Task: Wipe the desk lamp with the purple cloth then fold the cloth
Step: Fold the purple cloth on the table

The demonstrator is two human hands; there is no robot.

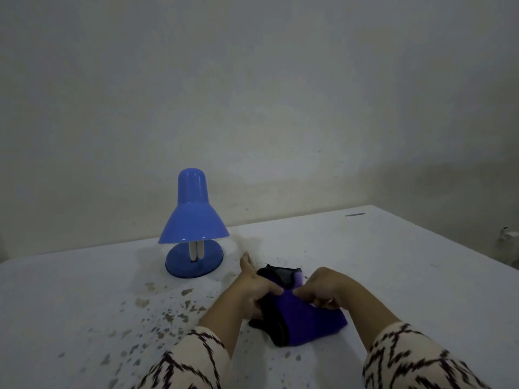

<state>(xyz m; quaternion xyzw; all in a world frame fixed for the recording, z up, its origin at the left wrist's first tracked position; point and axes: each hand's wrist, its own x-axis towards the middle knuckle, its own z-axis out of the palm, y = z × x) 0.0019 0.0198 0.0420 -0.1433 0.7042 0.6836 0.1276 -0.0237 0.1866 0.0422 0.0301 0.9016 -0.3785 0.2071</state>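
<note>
Both hands are gripping the purple cloth on the near table: the left hand and right hand are pinching its folded layers. The lamp is standing apart, far left, so wiping looks finished and folding is partly done.

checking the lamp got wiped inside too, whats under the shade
Under the shade, two pale tubes hang down over the round blue base. The shade hides where they attach, and its inner surface cannot be seen.
</note>
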